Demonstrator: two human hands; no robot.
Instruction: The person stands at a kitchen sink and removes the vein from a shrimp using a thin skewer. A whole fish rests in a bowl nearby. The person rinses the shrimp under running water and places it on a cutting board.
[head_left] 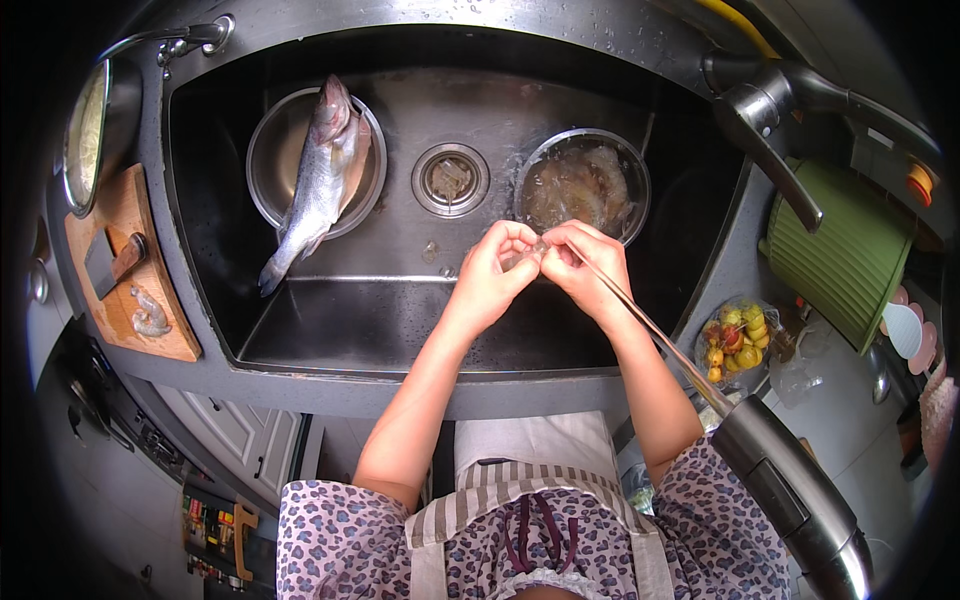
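A small translucent grey shrimp [524,257] is pinched between the fingertips of both hands, above the sink by the near edge of a metal bowl. My left hand [490,275] has its fingers curled, thumb and forefinger closed on one side of the shrimp. My right hand [592,270] grips the other side; its fingers partly hide it. Water [640,318] streams past my right hand toward the bowl [648,190], which holds rippling water and several brownish shrimp [603,178]. Across another metal bowl [254,160] lies a whole silvery fish [316,180], its tail over the rim.
The drain strainer [450,180] holds scraps. A wooden cutting board [180,335] at left carries a cleaver [112,262] and pale shrimp [150,314]. A dark faucet [790,510] reaches in at lower right. Bagged fruit [737,337] and a green ribbed container [840,250] stand at right.
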